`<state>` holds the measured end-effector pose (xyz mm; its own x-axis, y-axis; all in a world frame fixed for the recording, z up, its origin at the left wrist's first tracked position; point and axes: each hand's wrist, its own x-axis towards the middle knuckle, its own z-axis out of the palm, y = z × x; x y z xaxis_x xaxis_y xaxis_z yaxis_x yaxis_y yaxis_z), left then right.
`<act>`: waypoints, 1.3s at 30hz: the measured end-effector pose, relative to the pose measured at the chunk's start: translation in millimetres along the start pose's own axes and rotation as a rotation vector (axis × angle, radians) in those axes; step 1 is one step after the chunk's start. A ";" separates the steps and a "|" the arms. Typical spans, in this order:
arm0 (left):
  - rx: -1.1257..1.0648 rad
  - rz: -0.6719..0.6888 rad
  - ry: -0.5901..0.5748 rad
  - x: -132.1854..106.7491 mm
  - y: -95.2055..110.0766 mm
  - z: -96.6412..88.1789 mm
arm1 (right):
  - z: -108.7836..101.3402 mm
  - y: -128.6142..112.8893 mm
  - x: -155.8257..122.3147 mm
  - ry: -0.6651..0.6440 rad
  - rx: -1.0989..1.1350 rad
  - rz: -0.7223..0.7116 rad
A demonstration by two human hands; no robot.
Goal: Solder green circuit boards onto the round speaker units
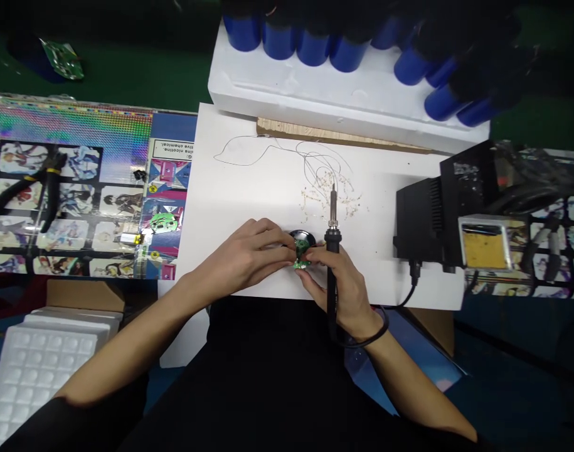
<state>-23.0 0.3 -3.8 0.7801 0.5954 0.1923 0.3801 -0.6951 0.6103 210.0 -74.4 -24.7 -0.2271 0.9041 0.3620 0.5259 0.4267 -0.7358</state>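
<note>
Head view: soldering iron [332, 242] held in right hand [347, 285], long axis nearly straight away from wearer, tip forward toward thin wire [242, 137]. Both hands' fingertips pinch green circuit board [300, 260] over white worktop [239, 198], left hand [258, 254] opposite. Fingers partly hide circuit board and black round part [307, 236]; board's facing unclear.

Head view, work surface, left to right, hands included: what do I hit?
Black-handled pliers, loose green circuit board, left hand, right hand, yellow pad, dark-handled tool.
</note>
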 end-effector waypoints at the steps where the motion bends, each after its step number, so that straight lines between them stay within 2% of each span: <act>1: 0.045 0.021 0.001 1.1 0.7 0.0 | -1.8 2.9 0.2 -0.014 0.007 -0.008; 6: 0.206 0.055 -0.045 13.6 8.1 -4.5 | -12.0 14.5 9.5 -0.088 0.003 -0.017; 10: 0.231 0.048 -0.138 24.3 14.9 -11.8 | -24.2 6.8 14.1 -0.090 0.030 0.017; 12: 0.237 0.058 -0.164 27.4 17.0 -14.9 | -32.9 -3.7 11.4 -0.016 0.093 0.111; 15: 0.270 0.063 -0.188 29.2 18.2 -18.0 | -47.4 -20.2 1.5 0.198 0.317 0.309; 18: 0.309 0.073 -0.216 30.1 18.8 -20.5 | -59.3 -29.8 -13.5 0.346 0.474 0.397; 20: 0.336 0.083 -0.228 31.2 19.8 -22.3 | -63.9 -32.0 -25.0 0.327 0.422 0.369; 23: 0.363 0.085 -0.253 34.3 22.5 -25.3 | -64.8 -33.1 -39.3 0.234 0.205 0.266; 25: 0.373 0.087 -0.281 36.7 24.7 -27.3 | -62.2 -33.9 -43.9 0.207 0.070 0.173; 28: 0.389 0.097 -0.329 39.9 27.4 -29.9 | -56.5 -34.6 -45.1 0.189 -0.018 0.069; 34: 0.415 0.096 -0.424 44.8 29.9 -34.8 | -47.8 -35.0 -48.0 0.118 -0.056 0.033; 36: 0.386 0.084 -0.424 45.7 29.4 -36.0 | -46.1 -36.4 -51.0 0.143 -0.057 0.009; 39: 0.310 0.061 -0.383 44.4 25.6 -35.2 | -45.5 -36.6 -56.7 0.197 0.050 0.111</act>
<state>3.9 23.1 47.5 0.9101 0.3992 -0.1113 0.4124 -0.8460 0.3380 240.9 -142.3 7.8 -0.0032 0.9255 0.3788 0.4961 0.3304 -0.8029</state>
